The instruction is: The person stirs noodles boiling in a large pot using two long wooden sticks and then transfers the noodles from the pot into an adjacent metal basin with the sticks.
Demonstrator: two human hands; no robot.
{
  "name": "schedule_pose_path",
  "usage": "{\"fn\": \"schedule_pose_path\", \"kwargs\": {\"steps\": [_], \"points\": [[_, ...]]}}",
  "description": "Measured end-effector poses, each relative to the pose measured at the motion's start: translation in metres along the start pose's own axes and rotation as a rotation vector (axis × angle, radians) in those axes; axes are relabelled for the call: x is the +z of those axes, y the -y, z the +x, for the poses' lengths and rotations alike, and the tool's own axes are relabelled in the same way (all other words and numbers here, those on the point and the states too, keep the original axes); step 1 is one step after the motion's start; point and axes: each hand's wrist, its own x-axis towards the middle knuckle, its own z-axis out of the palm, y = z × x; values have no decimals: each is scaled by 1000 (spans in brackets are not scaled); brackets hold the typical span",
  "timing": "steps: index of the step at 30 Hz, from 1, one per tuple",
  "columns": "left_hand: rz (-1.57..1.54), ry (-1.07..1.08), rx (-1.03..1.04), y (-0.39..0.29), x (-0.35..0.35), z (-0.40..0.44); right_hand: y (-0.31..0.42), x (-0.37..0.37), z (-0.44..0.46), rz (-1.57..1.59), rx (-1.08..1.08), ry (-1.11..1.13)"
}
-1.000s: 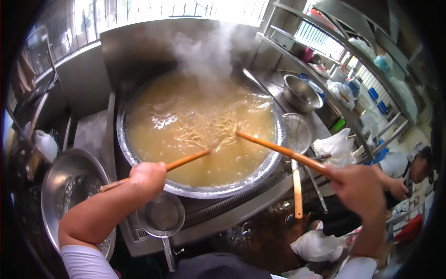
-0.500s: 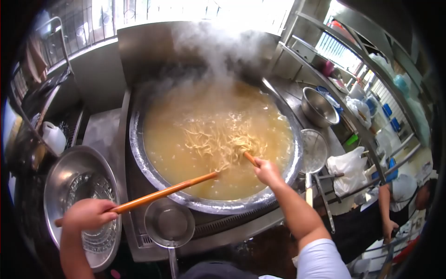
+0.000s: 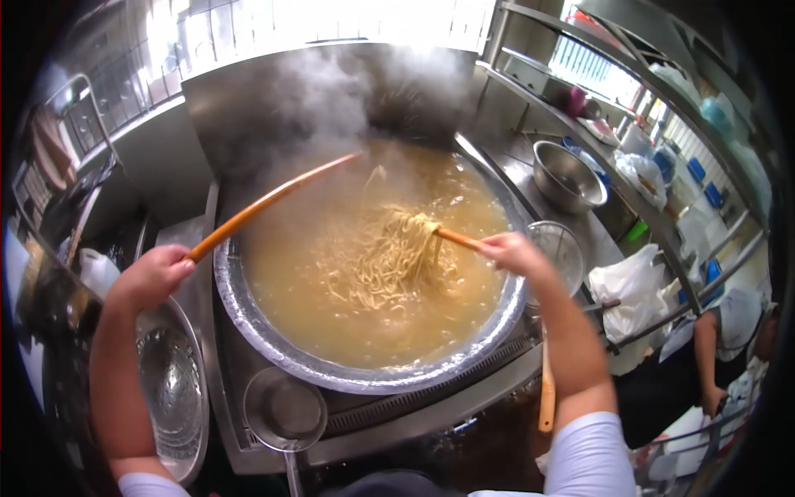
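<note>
A person's right hand [image 3: 512, 251] clasps one stick [image 3: 458, 238], propping up noodles [image 3: 385, 269]; the left hand [image 3: 153, 277] grips another stick [image 3: 277, 204], seemingly above broth [image 3: 302, 323].

Noodles [image 3: 381, 269] show pale straw-yellow, streaked in wavy lines. Broth [image 3: 290, 311]: cloudy yellow-brown, whitish flecks. Left stick [image 3: 273, 199] and right stick [image 3: 458, 238]: both orange-brown. Pot rim [image 3: 348, 380]: silver-grey, mottled with bright white. Steam [image 3: 331, 87]: greyish white. Left basin [image 3: 195, 381]: silver; interior carries a rippled light-and-dark pattern. Tool handle [image 3: 546, 399]: tan-orange. Plastic bag [image 3: 628, 286]: white. Hanging cloth [image 3: 50, 149]: dull brown. Right sleeve [image 3: 586, 455]: white, faint lilac cast. Co-worker's apron [image 3: 662, 389]: black.
</note>
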Motion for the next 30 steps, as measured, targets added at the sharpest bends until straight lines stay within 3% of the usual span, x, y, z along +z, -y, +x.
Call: {"fn": "schedule_pose_path", "kwargs": {"steps": [4, 6, 8, 11, 13, 15, 16, 17, 19, 23, 26, 30], "points": [[348, -179, 168, -11, 41, 95, 7, -176, -130, -209, -123, -128], [391, -206, 85, -35, 79, 111, 28, -219, -198, -290, -55, -235], [741, -147, 80, -58, 121, 142, 36, -231, -235, -266, 9, -268], [778, -127, 58, -99, 163, 128, 50, -215, -240, -452, 47, -282], [826, -108, 105, -98, 183, 127, 41, -186, -205, -694, -61, -264], [846, -86, 104, -99, 194, 115, 37, -123, -154, -858, -140, -320], [848, -46, 107, -98, 198, 109, 30, -83, -110, -982, 27, -285], [844, -28, 107, -98, 203, 102, 25, -47, -73, -1013, 18, -240], [841, -5, 113, -91, 218, 96, 30, 20, -19, -785, -80, -304], [737, 64, 119, -75, 231, 68, 19, 85, 9, -718, -30, -256], [667, 63, 130, -51, 221, 33, 38, 82, -21, -771, -40, -169], [530, 224, 162, -9, 144, -19, 78, -5, -136, -912, -139, -187]]}}
